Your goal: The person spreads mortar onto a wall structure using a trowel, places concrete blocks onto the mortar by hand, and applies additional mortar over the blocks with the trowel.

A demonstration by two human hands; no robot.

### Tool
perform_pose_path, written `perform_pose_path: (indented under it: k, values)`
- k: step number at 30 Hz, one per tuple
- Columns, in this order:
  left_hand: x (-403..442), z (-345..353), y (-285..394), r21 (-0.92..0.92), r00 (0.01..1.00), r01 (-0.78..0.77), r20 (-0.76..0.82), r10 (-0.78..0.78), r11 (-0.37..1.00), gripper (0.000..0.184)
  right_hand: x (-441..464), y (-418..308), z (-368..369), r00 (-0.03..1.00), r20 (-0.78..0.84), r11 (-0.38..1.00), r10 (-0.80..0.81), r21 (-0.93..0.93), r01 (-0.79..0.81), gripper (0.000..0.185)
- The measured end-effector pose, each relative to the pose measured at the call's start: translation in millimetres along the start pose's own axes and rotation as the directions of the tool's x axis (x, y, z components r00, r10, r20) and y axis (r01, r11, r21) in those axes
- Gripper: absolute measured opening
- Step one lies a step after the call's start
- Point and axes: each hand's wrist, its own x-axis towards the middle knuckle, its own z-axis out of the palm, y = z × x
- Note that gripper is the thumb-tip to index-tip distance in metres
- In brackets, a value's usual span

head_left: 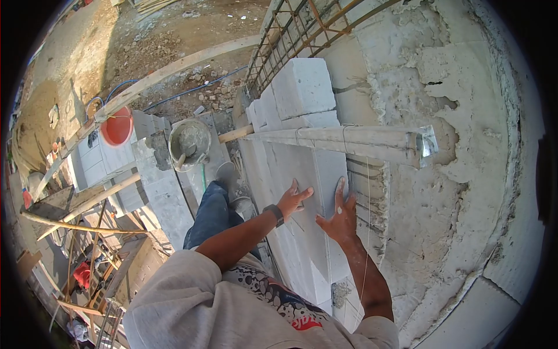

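Note:
A row of white lightweight blocks forms a wall in front of me, and a long white block lies along its top. My left hand, with a dark watch on the wrist, has its fingers spread against the near face of the block. Over the block's top, close to its far edge, my right hand rests with fingers apart and pale dust on the fingertips. Neither hand is wrapped around anything. A thin string runs past my right forearm.
A long straight bar crosses the wall ahead of my hands. Rusty rebar rises beyond the blocks. At left stand a bucket of mortar with a trowel, a red bucket and stacked blocks. Rough concrete lies right.

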Motion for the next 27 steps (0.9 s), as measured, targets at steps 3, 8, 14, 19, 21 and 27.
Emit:
perform_pose_path:
  k: [3, 8, 14, 19, 21, 27]
  values:
    - [1, 1, -3, 0.005, 1.000, -0.016, -0.014, 0.016, 1.000, 0.137, -1, 0, -2, 1.000, 0.012, 1.000, 0.007, -0.003, -0.007, 0.127]
    - [13, -8, -19, -0.062, 0.999, 0.011, -0.034, -0.013, 0.998, 0.135, -23, 19, -36, 0.990, 0.139, 0.962, -0.022, 0.273, -0.017, 0.109]
    - [7, 6, -23, -0.141, 1.000, -0.012, -0.026, 0.008, 0.990, 0.127, -155, 61, -98, 0.992, 0.067, 0.428, 0.108, 0.898, -0.107, 0.071]
    - [12, 11, -58, -0.232, 0.995, 0.071, -0.055, -0.086, 0.970, 0.134, -315, 43, -96, 0.989, -0.030, 0.337, 0.144, 0.941, -0.021, 0.046]
    - [19, 7, -70, -0.231, 0.997, 0.080, -0.003, -0.083, 0.970, 0.137, -336, 21, -56, 0.997, 0.034, 0.320, -0.067, 0.947, -0.011, 0.044]
    - [17, 2, -70, -0.168, 0.988, 0.136, -0.055, -0.147, 0.976, 0.141, -309, 43, 198, 0.848, 0.302, 0.497, 0.436, 0.705, -0.506, 0.060]
